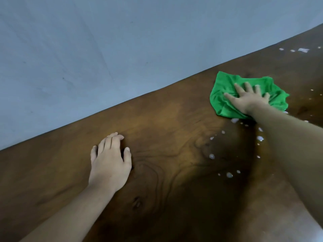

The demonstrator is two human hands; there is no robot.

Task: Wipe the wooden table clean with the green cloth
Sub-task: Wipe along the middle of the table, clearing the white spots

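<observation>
A crumpled green cloth (pixel 225 95) lies on the dark wooden table (pixel 166 130), near its far edge at the right. My right hand (pixel 248 98) presses flat on top of the cloth, fingers spread, covering its middle. My left hand (pixel 110 163) rests palm-down on the bare wood at the left, fingers slightly apart, holding nothing. White drops and flecks (pixel 229 175) are scattered on the wood below the cloth and beside my right forearm. More white bits (pixel 303 50) lie at the far right corner.
A pale blue-grey wall (pixel 104 49) runs right along the table's far edge. A pale patch shows at the bottom right corner, beyond the table's near edge.
</observation>
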